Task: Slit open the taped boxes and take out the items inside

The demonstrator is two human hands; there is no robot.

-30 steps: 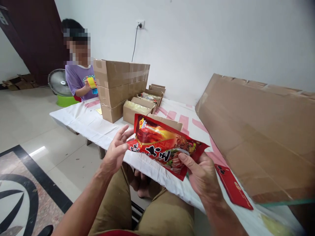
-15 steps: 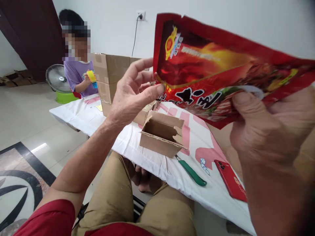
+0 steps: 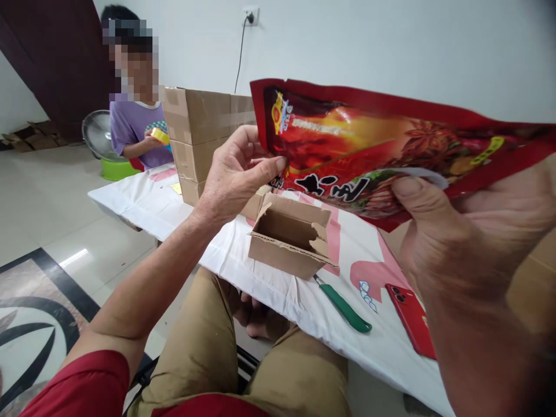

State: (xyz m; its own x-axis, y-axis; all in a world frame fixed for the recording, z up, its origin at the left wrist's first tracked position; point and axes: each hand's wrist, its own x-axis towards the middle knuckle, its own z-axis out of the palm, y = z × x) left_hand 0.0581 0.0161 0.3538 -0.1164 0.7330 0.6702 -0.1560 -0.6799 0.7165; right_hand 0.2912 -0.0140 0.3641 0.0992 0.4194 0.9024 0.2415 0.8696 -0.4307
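The left hand (image 3: 230, 182) and right hand (image 3: 464, 231) grip opposite ends of the red packet (image 3: 347, 142), fingers behind, thumbs in front, raised above the surface (image 3: 230, 249). A loosened thumb could drop it onto the green-handled cutter (image 3: 347, 310); tugging might tear it.

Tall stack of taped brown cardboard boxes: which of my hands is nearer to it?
Left. Your left hand overlaps the stack in view, pinching the left end of the shiny red plastic packet; your right hand holds the other end, farther right.
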